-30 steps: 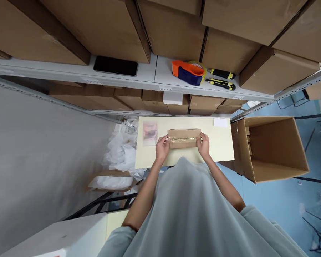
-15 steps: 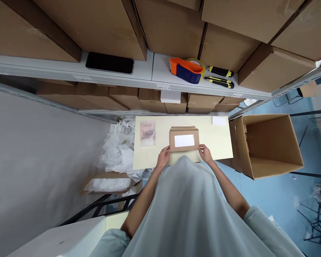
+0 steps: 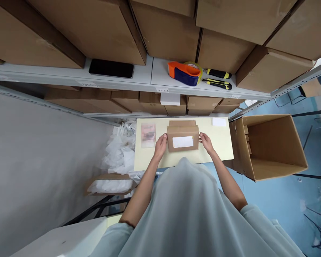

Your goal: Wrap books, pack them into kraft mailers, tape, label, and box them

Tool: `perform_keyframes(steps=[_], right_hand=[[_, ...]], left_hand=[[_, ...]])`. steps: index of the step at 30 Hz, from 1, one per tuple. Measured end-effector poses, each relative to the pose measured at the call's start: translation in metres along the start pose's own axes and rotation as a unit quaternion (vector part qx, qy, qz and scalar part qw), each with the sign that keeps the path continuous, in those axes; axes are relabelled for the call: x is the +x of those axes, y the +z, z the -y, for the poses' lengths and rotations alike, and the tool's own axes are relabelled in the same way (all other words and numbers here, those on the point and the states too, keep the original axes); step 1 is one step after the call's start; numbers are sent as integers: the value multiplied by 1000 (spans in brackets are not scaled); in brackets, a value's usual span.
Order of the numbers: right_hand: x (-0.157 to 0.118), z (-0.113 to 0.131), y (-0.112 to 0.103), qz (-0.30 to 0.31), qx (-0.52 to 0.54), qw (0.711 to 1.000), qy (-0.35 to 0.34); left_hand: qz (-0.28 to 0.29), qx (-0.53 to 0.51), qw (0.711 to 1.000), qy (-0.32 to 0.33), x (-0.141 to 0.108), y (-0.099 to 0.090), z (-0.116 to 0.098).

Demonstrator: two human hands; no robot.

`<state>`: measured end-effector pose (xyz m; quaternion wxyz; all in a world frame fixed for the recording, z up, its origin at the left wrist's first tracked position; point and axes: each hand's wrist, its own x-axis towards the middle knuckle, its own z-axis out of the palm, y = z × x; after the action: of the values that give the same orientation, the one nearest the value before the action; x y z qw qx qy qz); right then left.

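Grey metal shelving (image 3: 139, 80) stacked with brown boxes stands beyond the labelled carton (image 3: 182, 132), and a big open box (image 3: 279, 141) gapes off to its right. Under the carton is the pale tabletop (image 3: 219, 144); from here I can't tell whether the carton rests there or is held just above. A pinkish packet (image 3: 148, 135) lies to the carton's left. With only the ends supported, it could tip or slip if one side let go first, and the far flap (image 3: 182, 123) might bend if pushed. Both forearms reach forward, angling slightly inward. The left hand (image 3: 160, 145) has its fingers gathered at the carton's left end, the right hand (image 3: 206, 141) its fingertips at the opposite end; how firmly either pinches, I can't tell.
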<state>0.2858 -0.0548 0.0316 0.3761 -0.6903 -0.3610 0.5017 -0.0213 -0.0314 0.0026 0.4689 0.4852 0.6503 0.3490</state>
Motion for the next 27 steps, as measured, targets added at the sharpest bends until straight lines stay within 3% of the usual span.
perform_keyframes(steps=[5, 10, 14, 16, 23, 27], right_hand=[[-35, 5, -14, 6, 8, 999, -45], [-45, -11, -12, 14, -23, 1000, -10], [-40, -18, -10, 19, -69, 997, -16], [-37, -14, -9, 20, -87, 996, -33], [-36, 17, -7, 24, -178, 976, -123], [-40, 33, -9, 81, -247, 956, -135]], left_hand=[[-22, -76, 996, -52, -38, -11, -12], [-6, -63, 992, -108, -53, -1, -12], [29, -37, 998, -50, -56, 7, -15], [18, -29, 999, -39, -55, 11, -20], [-33, -5, 999, -23, -47, 15, -39], [-33, 82, 996, 23, -52, 8, -46]])
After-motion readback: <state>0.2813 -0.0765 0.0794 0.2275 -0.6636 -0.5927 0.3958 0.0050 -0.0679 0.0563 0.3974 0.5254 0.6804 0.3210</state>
